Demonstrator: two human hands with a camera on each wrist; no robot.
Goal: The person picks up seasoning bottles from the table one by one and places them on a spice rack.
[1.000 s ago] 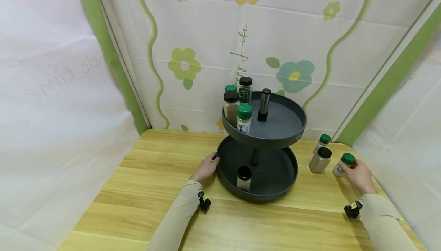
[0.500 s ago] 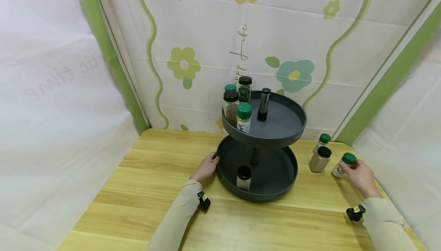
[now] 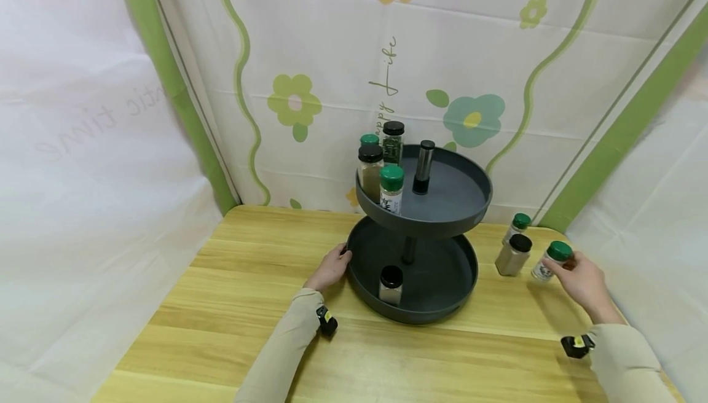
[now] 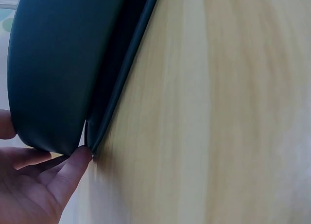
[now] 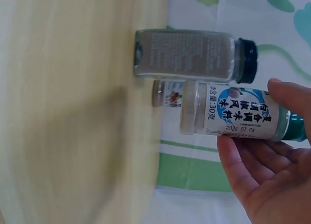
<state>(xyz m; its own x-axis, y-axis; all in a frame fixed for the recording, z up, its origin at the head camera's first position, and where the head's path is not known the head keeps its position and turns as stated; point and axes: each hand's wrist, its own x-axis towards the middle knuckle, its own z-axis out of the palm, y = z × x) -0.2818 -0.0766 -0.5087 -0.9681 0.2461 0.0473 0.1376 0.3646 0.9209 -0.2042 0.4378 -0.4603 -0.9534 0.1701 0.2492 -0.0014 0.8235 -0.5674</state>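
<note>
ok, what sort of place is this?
Probably a curtained-off recording booth rather than a real kitchen: fabric walls stand on three sides of a wood-grain table, and a small black device sits on each wrist. The spice jars only hint at kitchen work.

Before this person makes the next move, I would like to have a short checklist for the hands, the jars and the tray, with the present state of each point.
1. Right hand grips the held jar: ok, between thumb and fingers.
2. Green cap is on the held jar: ok.
3. Held jar stays apart from the black-capped jar on the table: ok, the head view shows a gap.
4. Left hand holds the lower tray: ok, at its left edge.
5. Lower tray has room: ok, one small jar shows near the front, with bare floor beside it.
6. Held jar's fill level: cannot tell, its label covers much of the side.
</note>
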